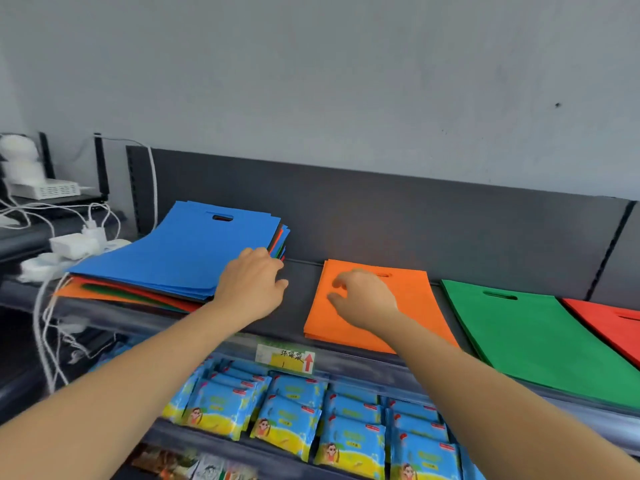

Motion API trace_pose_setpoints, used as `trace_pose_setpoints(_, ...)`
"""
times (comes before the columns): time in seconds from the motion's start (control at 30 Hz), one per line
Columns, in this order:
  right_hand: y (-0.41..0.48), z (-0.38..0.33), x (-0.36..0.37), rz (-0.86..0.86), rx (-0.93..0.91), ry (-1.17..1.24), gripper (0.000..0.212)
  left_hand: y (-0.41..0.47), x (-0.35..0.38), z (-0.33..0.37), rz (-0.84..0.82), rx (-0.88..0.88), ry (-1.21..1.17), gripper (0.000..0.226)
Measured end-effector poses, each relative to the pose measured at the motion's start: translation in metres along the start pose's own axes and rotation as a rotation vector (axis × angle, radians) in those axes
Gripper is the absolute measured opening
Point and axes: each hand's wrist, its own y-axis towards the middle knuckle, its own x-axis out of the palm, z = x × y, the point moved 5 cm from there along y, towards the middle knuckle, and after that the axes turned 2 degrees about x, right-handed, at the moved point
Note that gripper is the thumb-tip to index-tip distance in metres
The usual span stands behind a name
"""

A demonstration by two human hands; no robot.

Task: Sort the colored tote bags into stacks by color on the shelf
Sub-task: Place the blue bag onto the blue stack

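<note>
1. Tote bags of flat non-woven fabric with cut-out handle slots lie on a dark grey metal shelf (301,317); a mixed pile (180,258) sits at its left end, topped by a blue bag, with red, green and orange edges showing underneath.
2. To the right of that pile, with a bare strip of shelf between, lies an orange stack (419,306), then a green stack (540,341) just beside it, then a red stack (609,323) at the right edge of the view.
3. The left hand (251,289) reaches to the right front corner of the mixed pile, fingers curled loosely at the pile's edge; whether it pinches a bag cannot be told.
4. The right hand (363,296) hovers over or rests on the orange stack, fingers bent and apart, holding nothing that can be seen.
5. A price label with a red arrow (287,358) hangs on the shelf's front rail.
6. Below it, blue-and-yellow packets (287,420) stand in rows on a lower shelf.
7. At the far left, white chargers and cables (76,244) lie on a separate dark surface beside the mixed pile.
8. A grey wall (311,81) rises behind the shelf's dark back panel.
</note>
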Motion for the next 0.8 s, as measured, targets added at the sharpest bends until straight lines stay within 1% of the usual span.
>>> trace_pose_setpoints(0.13,0.010,-0.078,0.008,-0.046,-0.234,0.129,0.040,-0.006,-0.028,-0.073,-0.006,-0.091,0.043,0.038)
trace_pose_setpoints(0.23,0.015,-0.124,0.018,-0.110,-0.344,0.190,0.046,-0.014,-0.034,-0.129,-0.081,-0.143,0.041,0.041)
trace_pose_setpoints(0.33,0.023,-0.154,0.033,-0.162,-0.371,0.170,0.052,-0.024,-0.030,-0.169,-0.214,-0.172,-0.070,0.048)
trace_pose_setpoints(0.43,0.028,-0.172,0.048,-0.227,-0.381,0.176,0.053,-0.032,-0.023,-0.193,-0.334,-0.164,-0.093,0.056)
trace_pose_setpoints(0.53,0.033,-0.180,0.056,-0.256,-0.391,0.173,0.047,-0.036,-0.018,-0.205,-0.368,-0.135,-0.121,0.057)
trace_pose_setpoints(0.6,0.036,-0.183,0.057,-0.217,-0.389,0.141,0.039,-0.034,-0.018,-0.209,-0.355,-0.113,-0.113,0.056)
trace_pose_setpoints(0.7,0.039,-0.187,0.053,-0.103,-0.396,0.059,0.029,-0.027,-0.015,-0.216,-0.336,-0.080,-0.104,0.053)
trace_pose_setpoints(0.8,0.043,-0.187,0.049,0.005,-0.352,0.070,0.023,-0.021,-0.017,-0.220,-0.303,-0.059,-0.100,0.049)
